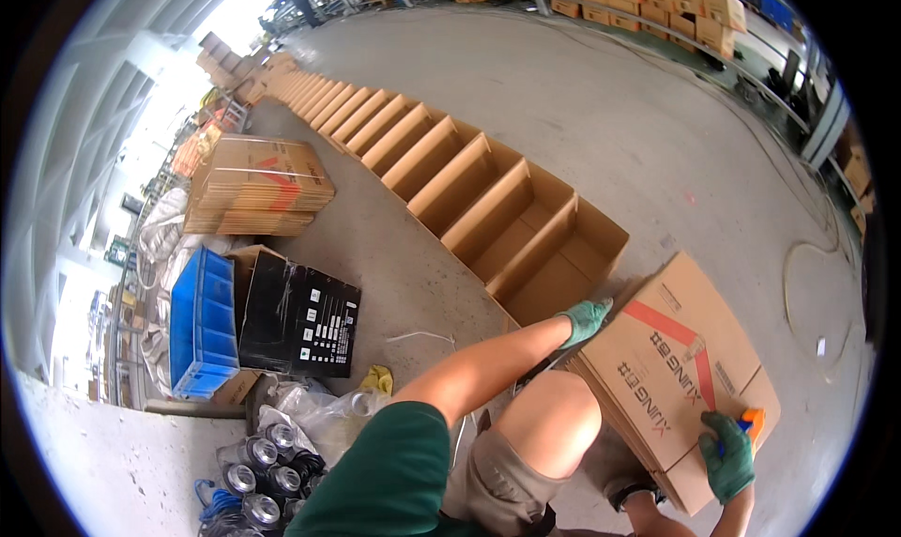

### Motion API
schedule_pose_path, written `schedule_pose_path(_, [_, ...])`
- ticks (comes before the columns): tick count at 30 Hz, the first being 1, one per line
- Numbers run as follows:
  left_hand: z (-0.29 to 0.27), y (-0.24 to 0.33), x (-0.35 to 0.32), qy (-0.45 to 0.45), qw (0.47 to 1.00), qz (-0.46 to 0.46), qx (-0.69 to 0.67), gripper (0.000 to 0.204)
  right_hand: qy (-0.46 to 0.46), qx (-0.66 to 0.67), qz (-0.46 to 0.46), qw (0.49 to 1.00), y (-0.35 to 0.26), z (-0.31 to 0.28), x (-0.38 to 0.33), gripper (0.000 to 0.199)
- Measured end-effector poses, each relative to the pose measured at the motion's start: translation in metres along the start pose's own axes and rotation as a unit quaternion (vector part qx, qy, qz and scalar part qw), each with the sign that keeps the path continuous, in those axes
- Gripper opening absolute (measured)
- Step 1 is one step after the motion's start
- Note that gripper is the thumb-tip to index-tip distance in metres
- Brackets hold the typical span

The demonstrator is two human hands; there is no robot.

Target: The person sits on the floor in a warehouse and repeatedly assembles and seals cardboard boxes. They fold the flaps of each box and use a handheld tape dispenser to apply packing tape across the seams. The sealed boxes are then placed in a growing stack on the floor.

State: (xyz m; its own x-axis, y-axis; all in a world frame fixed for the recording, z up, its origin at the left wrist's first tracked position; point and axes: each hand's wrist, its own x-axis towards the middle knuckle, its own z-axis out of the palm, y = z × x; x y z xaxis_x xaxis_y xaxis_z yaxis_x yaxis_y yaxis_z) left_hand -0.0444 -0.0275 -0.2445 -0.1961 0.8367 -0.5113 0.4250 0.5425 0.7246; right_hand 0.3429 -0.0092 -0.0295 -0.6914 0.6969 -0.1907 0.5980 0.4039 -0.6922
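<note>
The longest thing I see is the row of open cartons (535,216); just beside its near end lies my stack of flat cartons (680,349). My left arm (488,366) reaches forward. My right hand (727,460), above the stack's right side, curls its fingers; my left hand (584,323) is by the left edge, its grip I cannot tell. Smallest, the orange-and-blue tool (753,419) sits in my right grasp.

lettering (676,363) on cartons (664,387), black box (296,319)

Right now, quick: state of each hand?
Left hand: at the near-left edge of the flattened carton stack; whether it grips cannot be told.
Right hand: closed, holding an orange-and-blue tool.
</note>
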Motion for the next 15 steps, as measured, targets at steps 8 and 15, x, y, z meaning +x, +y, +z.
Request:
schedule_pose_path(8, [0.019,-0.112,0.099,0.085,0.992,-0.093,-0.027,0.077,-0.038,-0.008,0.033,0.999,0.008,0.005,0.020,0.031])
schedule_pose_path(15, [-0.063,-0.106,0.104,0.093,0.972,-0.174,-0.129,0.081,-0.036,-0.025,0.072,0.996,0.017,0.002,0.026,0.033])
